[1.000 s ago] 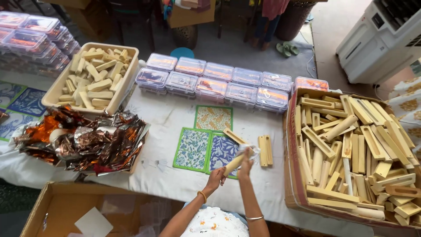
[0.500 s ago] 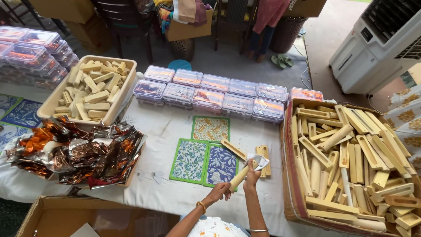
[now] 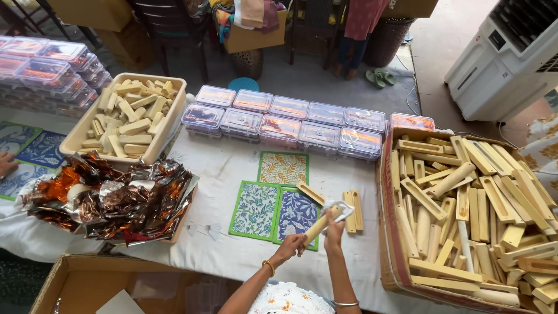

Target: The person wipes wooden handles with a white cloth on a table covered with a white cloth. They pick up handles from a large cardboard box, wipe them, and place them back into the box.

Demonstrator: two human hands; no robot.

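My left hand (image 3: pixel 289 249) grips the lower end of a pale wooden stick (image 3: pixel 315 227) held slantwise above the table. My right hand (image 3: pixel 333 225) is closed on its upper end, pressing a small white cloth (image 3: pixel 341 209) against it. Right under the hands lie three patterned cards (image 3: pixel 256 209), two blue-and-green ones side by side and an orange one (image 3: pixel 283 168) behind them. A few flat wooden slats (image 3: pixel 352 210) rest just right of the hands, and another slat (image 3: pixel 310 192) lies across the cards.
A cardboard box (image 3: pixel 388 232) full of wooden slats stands at right. A beige tray of wooden blocks (image 3: pixel 129 118) and crumpled copper foil (image 3: pixel 110 197) sit at left. Clear lidded boxes (image 3: pixel 290 121) line the far edge. Another person's hand (image 3: pixel 6 164) shows far left. An open carton (image 3: pixel 87 285) sits below.
My hands with the stick and cloth have stayed over the cards, the cloth shifting a little along the stick's upper end. The view has drifted slightly; the table's contents have not moved.
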